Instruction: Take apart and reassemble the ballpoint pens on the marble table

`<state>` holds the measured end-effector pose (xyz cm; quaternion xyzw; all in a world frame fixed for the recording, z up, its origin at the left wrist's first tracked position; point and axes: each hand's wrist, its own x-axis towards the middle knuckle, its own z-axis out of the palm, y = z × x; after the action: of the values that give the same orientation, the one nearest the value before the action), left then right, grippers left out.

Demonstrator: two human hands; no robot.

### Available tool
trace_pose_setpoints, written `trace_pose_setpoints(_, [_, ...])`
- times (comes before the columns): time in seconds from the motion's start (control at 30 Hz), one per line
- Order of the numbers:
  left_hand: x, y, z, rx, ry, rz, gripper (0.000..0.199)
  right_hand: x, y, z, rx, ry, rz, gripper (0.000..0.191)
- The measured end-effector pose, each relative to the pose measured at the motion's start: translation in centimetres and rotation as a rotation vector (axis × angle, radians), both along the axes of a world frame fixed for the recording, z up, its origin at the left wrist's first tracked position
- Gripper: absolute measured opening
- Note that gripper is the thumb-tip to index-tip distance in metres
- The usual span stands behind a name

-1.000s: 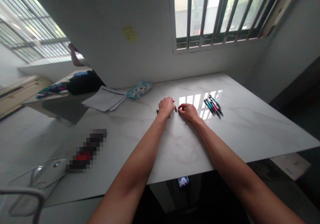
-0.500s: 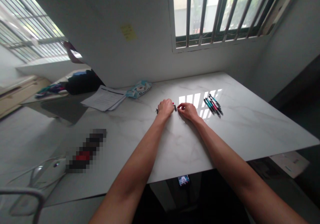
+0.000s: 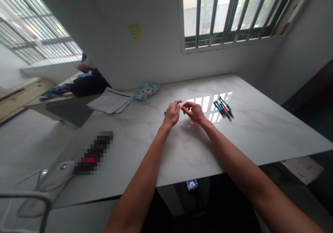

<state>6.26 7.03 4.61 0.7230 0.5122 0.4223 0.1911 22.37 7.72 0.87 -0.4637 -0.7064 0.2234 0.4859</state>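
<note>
My left hand (image 3: 172,113) is over the middle of the table, fingers curled toward the right hand, the index finger reaching forward. Whatever sits in its grip is too small to make out. Close beside it, my right hand (image 3: 195,112) has thumb and forefinger pinched together around something tiny that I cannot name. A small black piece (image 3: 184,113) lies just below the right fingertips. Small dark parts (image 3: 165,113) show on the table left of my left hand. To the right lie several pens (image 3: 223,108) in a group, with teal, red and black barrels.
The marble-patterned table (image 3: 265,132) runs up to the wall. Printed sheets (image 3: 110,101) and a blue wipes packet (image 3: 146,91) lie at the back left. A pixelated dark object (image 3: 95,153) lies nearer at left. A lit phone (image 3: 191,185) shows below the front edge.
Both hands have lifted slightly and come closer together. The left index finger has stretched forward. A red-tipped piece seen between the hands is now hidden. The view has shifted a little.
</note>
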Motion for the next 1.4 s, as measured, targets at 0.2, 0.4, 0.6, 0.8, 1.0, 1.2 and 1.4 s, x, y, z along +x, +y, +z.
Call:
trace_pose_setpoints(0.2, [-1.3, -3.2, -0.6, 0.104, -0.461, -0.005, 0.021, -3.1, -2.3, 1.2, -0.084, 0.233, 0.338, 0.041])
trace_pose_setpoints(0.4, [-2.5, -2.7, -1.1, 0.088, -0.720, 0.061, 0.028, -3.5, -2.0, 0.5, -0.162, 0.376, 0.325, 0.042])
trace_pose_setpoints(0.6, [-2.6, -2.5, -1.9, -0.089, -0.913, 0.064, 0.037, -2.4, -0.8, 1.0, -0.216, 0.654, 0.225, 0.039])
trace_pose_setpoints(0.8, [-0.5, -3.8, -3.0, -0.451, -0.956, -0.119, 0.046, -1.8, -0.4, 1.2, -0.371, 0.903, 0.224, 0.042])
trace_pose_setpoints(1.0, [-0.3, -3.6, -3.6, -0.511, -0.944, -0.068, 0.057, -0.9, 0.0, 1.6, -0.338, 0.938, 0.175, 0.036])
trace_pose_setpoints(1.2, [-1.3, -2.9, -3.7, -0.386, -0.808, -0.042, 0.048, 2.1, 1.5, 0.1, -0.209, 0.394, -0.273, 0.018])
trace_pose_setpoints(1.4, [-1.7, -1.9, -3.7, -0.245, -0.662, -0.024, 0.035, 2.9, 0.9, -1.1, -0.335, -0.297, -0.396, 0.009])
